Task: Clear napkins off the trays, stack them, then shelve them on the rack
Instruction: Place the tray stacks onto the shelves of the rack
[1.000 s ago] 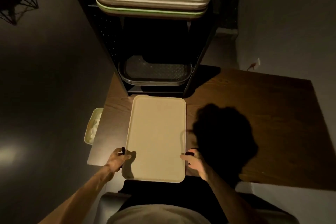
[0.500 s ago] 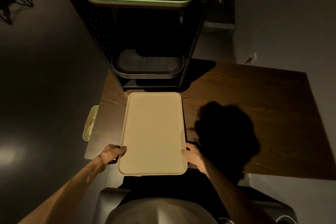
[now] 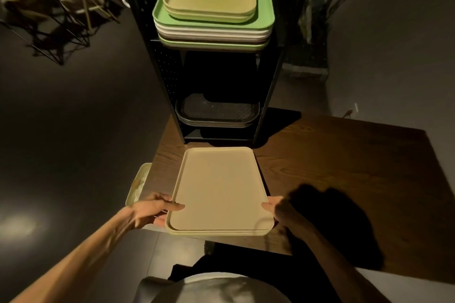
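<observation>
Both hands, left and right, grip the beige trays, long axis pointing at the rack; no writing readable.

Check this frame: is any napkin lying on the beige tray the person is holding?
No. The beige tray, gripped by the left hand and right hand, shows a bare surface.

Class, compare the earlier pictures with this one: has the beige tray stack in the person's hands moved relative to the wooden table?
Yes. The beige tray stack has come toward the person; its near edge now overhangs the wooden table front edge, gripped by left hand and right hand.
</observation>
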Available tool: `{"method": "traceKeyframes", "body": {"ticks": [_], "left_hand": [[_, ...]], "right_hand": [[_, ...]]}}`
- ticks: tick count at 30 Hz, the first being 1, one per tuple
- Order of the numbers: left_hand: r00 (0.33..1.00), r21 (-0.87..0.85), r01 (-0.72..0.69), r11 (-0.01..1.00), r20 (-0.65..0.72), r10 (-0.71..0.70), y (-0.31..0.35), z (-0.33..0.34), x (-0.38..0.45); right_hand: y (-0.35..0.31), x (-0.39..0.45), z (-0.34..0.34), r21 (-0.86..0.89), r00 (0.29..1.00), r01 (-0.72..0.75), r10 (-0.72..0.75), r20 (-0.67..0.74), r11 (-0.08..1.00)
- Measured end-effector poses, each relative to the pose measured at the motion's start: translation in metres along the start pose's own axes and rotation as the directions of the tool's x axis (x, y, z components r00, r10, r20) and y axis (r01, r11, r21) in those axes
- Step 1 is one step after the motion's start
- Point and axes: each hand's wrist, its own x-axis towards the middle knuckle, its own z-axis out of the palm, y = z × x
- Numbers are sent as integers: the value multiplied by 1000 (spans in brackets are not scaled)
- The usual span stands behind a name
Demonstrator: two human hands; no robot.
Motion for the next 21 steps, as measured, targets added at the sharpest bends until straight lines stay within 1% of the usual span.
{"method": "traceKeyframes", "body": {"ticks": [1, 5, 7, 9, 10, 12, 14, 17, 19, 21], "left_hand": [[999, 5, -8, 1000, 32, 8, 3, 1, -7], [995, 23, -40, 999, 90, 38, 14, 0, -30], [991, 19, -51, 999, 122, 48, 20, -2, -36], [986, -1, -56, 998, 160, 56, 24, -3, -37], [986, -20, -56, 998, 158, 59, 26, -4, -36], [992, -58, -54, 997, 115, 61, 26, -7, -28], [996, -91, -53, 994, 71, 60, 23, -11, -17], [998, -150, -59, 987, -11, 58, 19, -11, 0], [995, -198, -56, 979, -92, 38, 16, -8, 11], [990, -237, -53, 970, -136, 21, 15, -3, 20]], "right_hand": [[-2, -3, -2, 0, 1000, 0, 0, -6, 1000], [-11, -22, -9, 16, 1000, 21, -21, -7, 1000], [-12, -24, -9, 44, 996, 90, -91, 16, 995], [-8, -18, -12, 32, 985, 172, -172, 8, 985], [-10, -17, -12, 30, 981, 193, -193, 4, 981], [-11, -12, -13, 64, 980, 196, -198, 17, 978], [-15, -2, -14, 64, 978, 207, -208, -3, 976], [-21, 13, -9, 63, 988, 154, -153, -16, 986], [-23, 26, -6, 80, 992, 117, -114, -49, 990], [-21, 42, -2, 97, 993, 94, -86, -83, 991]]}}
